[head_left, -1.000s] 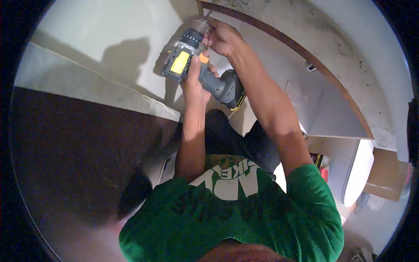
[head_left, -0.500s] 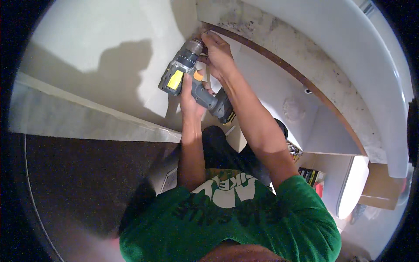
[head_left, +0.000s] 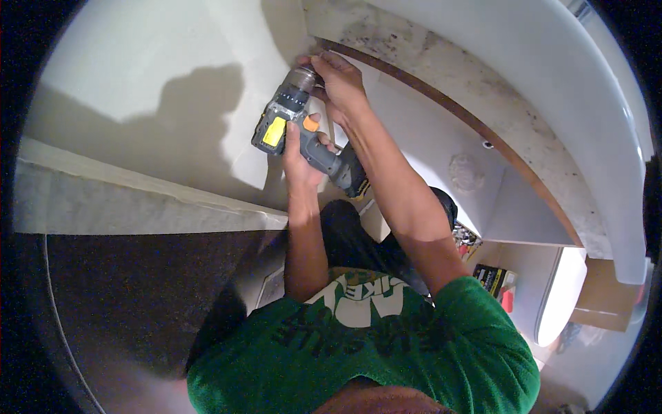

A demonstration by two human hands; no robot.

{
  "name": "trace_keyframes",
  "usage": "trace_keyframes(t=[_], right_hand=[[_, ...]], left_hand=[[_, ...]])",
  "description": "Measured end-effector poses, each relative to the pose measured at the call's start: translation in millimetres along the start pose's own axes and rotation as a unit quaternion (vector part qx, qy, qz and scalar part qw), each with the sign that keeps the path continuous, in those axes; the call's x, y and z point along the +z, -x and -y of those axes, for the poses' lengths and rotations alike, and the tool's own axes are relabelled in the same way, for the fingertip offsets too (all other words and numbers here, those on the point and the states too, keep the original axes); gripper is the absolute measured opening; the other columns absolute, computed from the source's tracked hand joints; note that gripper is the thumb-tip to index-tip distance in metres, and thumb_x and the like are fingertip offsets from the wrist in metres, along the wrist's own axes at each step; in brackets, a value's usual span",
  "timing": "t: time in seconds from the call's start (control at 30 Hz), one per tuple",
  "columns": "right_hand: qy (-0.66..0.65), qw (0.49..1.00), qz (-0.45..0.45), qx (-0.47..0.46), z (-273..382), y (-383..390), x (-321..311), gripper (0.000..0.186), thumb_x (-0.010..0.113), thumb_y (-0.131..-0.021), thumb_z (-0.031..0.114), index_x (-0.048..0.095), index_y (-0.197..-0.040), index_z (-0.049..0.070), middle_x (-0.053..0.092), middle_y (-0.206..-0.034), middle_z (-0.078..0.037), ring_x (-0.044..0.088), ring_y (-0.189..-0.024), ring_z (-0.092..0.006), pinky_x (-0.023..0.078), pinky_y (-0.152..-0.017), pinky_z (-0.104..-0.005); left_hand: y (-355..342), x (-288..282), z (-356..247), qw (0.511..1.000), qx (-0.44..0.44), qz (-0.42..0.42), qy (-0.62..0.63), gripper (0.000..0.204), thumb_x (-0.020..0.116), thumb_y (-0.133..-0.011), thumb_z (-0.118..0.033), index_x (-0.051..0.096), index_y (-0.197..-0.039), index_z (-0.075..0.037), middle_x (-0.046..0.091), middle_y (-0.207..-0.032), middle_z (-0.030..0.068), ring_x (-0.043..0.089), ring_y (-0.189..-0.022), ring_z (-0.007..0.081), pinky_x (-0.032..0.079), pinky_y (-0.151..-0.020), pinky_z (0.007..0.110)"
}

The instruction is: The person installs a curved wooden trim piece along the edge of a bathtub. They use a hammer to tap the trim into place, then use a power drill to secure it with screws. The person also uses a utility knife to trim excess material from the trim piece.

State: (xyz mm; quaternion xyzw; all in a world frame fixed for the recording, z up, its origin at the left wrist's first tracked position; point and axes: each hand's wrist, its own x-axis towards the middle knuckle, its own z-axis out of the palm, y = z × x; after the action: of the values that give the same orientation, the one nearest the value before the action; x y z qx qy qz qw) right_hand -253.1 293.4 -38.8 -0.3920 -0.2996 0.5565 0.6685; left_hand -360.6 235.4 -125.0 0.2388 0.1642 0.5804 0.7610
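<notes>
My left hand [head_left: 301, 163] is closed around a grey cordless drill [head_left: 317, 150] with a yellow label, an orange part and a dark battery at its base. My right hand [head_left: 341, 86] has its fingers closed at the front of the drill's chuck [head_left: 301, 80]; whether they pinch a bit there is too small to tell. The chuck points up toward the corner where a pale wall [head_left: 138, 76] meets a curved wooden edge [head_left: 441, 107] under a stained band [head_left: 483, 79].
A white curved basin rim [head_left: 586, 90] overhangs at right. Below are a shelf recess [head_left: 510, 207], a black box [head_left: 489, 279], a white oval panel [head_left: 560, 297] and cardboard [head_left: 600, 293]. A pale ledge [head_left: 124, 200] borders a dark surface [head_left: 138, 290] at left. My legs [head_left: 338, 231] are below the drill.
Drill and both hands sit lower in the picture than a second ago. The surroundings have shifted too, showing more of the basin rim at the top right. My grip looks much the same.
</notes>
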Motion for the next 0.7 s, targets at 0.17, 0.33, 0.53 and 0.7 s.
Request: trace_keyframes(t=[0.17,0.33,0.53,0.7], right_hand=[[-0.006,1.0,-0.024,-0.01,-2.9,-3.1,0.6,0.016,0.055,-0.094,0.017,0.061,-0.105,0.007,0.067,-0.101,-0.005,0.062,-0.092,-0.0161,0.053,-0.078,-0.0358],[-0.01,1.0,-0.026,-0.015,-2.4,-1.8,1.2,0.014,0.056,-0.094,0.016,0.063,-0.1,0.007,0.067,-0.1,-0.004,0.062,-0.089,-0.0161,0.053,-0.078,-0.0356],[-0.012,0.999,-0.024,-0.03,-6.3,-4.5,0.3,0.014,0.056,-0.093,0.016,0.063,-0.099,0.005,0.066,-0.098,-0.005,0.062,-0.085,-0.017,0.053,-0.078,-0.0372],[-0.015,0.996,-0.022,-0.079,-9.4,-4.0,-0.5,0.014,0.056,-0.093,0.015,0.063,-0.099,0.003,0.066,-0.097,-0.006,0.062,-0.085,-0.0171,0.054,-0.076,-0.037]], left_hand=[[-2.6,-0.3,1.0,1.0,0.011,0.004,-0.027,0.045,0.052,-0.094,-0.046,0.051,-0.119,-0.008,0.061,-0.101,0.0046,0.055,-0.067,0.0158,0.048,-0.059,0.033],[-4.9,-3.2,2.9,1.0,0.015,-0.009,-0.021,0.046,0.053,-0.093,-0.047,0.051,-0.118,-0.009,0.062,-0.102,0.004,0.056,-0.067,0.0162,0.048,-0.058,0.032],[-2.3,-6.1,0.1,1.0,-0.012,0.016,-0.003,0.052,0.053,-0.092,-0.05,0.053,-0.118,-0.004,0.06,-0.085,0.0066,0.057,-0.067,0.0163,0.048,-0.064,0.033],[-1.9,0.9,0.2,1.0,-0.002,-0.013,-0.011,0.055,0.052,-0.092,-0.051,0.053,-0.118,-0.002,0.058,-0.077,0.0074,0.058,-0.066,0.0164,0.048,-0.066,0.033]])
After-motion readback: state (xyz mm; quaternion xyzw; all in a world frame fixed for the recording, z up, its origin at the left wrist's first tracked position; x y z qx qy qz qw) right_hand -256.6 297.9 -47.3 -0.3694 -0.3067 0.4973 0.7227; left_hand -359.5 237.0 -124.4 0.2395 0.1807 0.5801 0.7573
